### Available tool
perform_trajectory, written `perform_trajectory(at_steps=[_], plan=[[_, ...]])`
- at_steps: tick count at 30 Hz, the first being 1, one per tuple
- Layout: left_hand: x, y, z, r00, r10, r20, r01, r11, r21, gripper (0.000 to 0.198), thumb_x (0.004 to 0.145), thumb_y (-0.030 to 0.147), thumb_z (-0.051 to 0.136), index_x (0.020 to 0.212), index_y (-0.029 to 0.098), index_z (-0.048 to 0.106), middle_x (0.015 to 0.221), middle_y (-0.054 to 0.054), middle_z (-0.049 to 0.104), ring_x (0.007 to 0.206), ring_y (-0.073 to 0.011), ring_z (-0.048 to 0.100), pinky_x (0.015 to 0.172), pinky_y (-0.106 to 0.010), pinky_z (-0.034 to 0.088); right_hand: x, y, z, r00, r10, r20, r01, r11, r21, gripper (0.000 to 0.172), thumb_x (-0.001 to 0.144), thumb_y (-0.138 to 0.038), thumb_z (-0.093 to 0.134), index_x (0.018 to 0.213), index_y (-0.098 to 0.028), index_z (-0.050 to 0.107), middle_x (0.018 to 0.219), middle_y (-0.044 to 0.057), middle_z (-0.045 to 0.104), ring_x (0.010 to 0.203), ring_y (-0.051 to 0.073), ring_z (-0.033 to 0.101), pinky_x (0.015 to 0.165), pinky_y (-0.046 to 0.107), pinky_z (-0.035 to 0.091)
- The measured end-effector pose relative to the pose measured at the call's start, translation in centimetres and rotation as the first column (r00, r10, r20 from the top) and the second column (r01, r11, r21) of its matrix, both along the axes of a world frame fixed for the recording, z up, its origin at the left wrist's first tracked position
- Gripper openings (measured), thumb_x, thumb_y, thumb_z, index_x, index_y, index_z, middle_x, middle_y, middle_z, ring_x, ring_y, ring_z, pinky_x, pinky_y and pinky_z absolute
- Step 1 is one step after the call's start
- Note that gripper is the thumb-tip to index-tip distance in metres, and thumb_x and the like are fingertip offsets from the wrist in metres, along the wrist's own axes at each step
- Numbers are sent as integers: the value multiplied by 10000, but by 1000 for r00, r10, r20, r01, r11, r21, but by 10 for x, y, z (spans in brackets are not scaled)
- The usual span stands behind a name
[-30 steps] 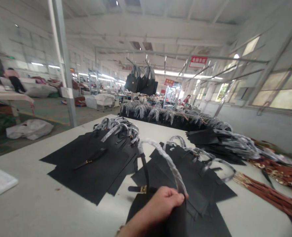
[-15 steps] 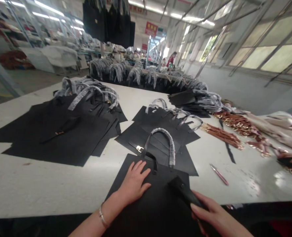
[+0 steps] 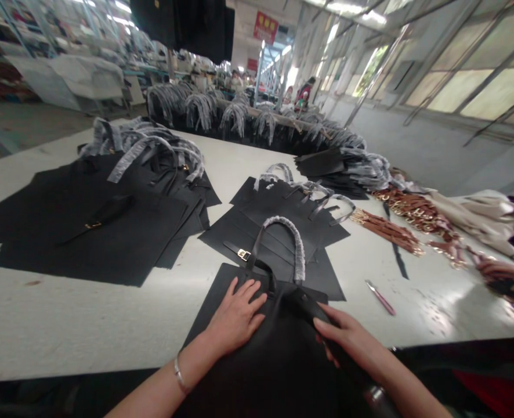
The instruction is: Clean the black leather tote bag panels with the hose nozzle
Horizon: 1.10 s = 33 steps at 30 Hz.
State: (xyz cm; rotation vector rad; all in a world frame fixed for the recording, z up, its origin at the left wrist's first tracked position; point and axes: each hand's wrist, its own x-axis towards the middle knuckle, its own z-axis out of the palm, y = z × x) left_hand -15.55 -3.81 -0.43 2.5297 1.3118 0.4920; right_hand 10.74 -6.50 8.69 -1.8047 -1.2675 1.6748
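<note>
A black tote bag (image 3: pixel 257 360) lies flat at the table's front edge. Its arched handle (image 3: pixel 299 249) is wrapped in clear plastic, and a strap with a gold buckle (image 3: pixel 243 254) sticks out past its top edge. My left hand (image 3: pixel 238 313) rests flat on the bag's upper left, fingers spread, holding nothing. My right hand (image 3: pixel 341 331) is wrapped round a long black object (image 3: pixel 311 305), whose far end meets the bag below the handle. A small round stud shows on it and something shiny near its lower end; I cannot tell its kind.
More black bags (image 3: pixel 109 238) are piled at left, others (image 3: pixel 278 215) ahead. Brown straps with gold hardware (image 3: pixel 387 232), a black strip (image 3: pixel 396 249) and a pink-handled tool (image 3: pixel 381 297) lie at right. Another person's hand (image 3: pixel 507 276) is at the right edge. Wrapped handles (image 3: pixel 235 119) line the back.
My right hand has moved up and left, bringing the black object's end closer to the handle; the bag's surface now puckers there. My left hand stays on the bag. The view has shifted slightly.
</note>
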Motion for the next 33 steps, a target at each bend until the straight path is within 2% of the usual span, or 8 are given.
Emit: perform_trajectory(at_steps=[3,5,8,11,14,18,24,33], plan=[[2,-3,0,1000,12,13,-12,1000,27,375,913,381,517,1274,279,522,1418,-87,464,1342,-277,363,1118,-582,185,4,6,5,985,-155,78,135,966,222,684,780,-513,617,1359,-201,430,684,-46,567,494,122,558,464,245,456],[3,-6,2,999,39,26,-40,998,57,373,897,363,542,1252,250,529,1398,-108,471,1321,-282,383,1112,-573,206,10,5,13,975,-202,94,166,940,299,699,782,-514,623,1376,-209,417,708,-38,581,523,126,562,494,252,461],[4,-10,4,992,119,49,-124,988,92,376,848,361,602,1169,170,560,1276,-148,536,1194,-300,477,1035,-518,345,9,1,22,986,-147,77,129,971,199,729,758,-514,647,1379,-201,426,695,-39,570,510,128,560,460,245,450],[4,-14,2,995,98,11,-98,991,93,196,864,348,573,921,163,607,964,-102,622,927,-263,574,810,-413,477,-4,0,20,999,-28,34,27,999,32,728,761,-505,647,1392,-224,418,691,-43,579,485,115,569,434,224,444],[3,-17,-5,999,34,-25,-32,996,78,192,899,323,525,792,177,588,778,-56,621,763,-218,594,663,-325,479,-21,5,12,996,83,-27,-84,996,-39,676,774,-475,655,1370,-233,449,693,-45,592,479,95,574,437,199,447],[3,-17,-8,999,18,-29,-16,998,64,184,899,325,533,800,180,590,738,-40,652,697,-203,626,601,-287,469,-34,22,7,978,195,-72,-201,976,-78,577,801,-442,644,1310,-206,513,670,-52,574,441,75,550,403,178,429],[3,-17,-10,1000,19,-8,-18,993,113,202,892,322,525,770,178,596,683,-43,667,619,-205,646,547,-280,468,-37,33,10,963,262,-66,-267,961,-74,546,810,-418,644,1306,-222,528,685,-49,580,461,81,563,416,181,440],[2,-18,-13,978,-204,41,195,968,161,272,886,237,472,673,171,629,596,-66,657,520,-180,622,487,-269,441,-68,36,18,923,376,-80,-382,920,-85,535,790,-384,644,1295,-236,552,643,-59,565,441,75,511,427,179,408]])
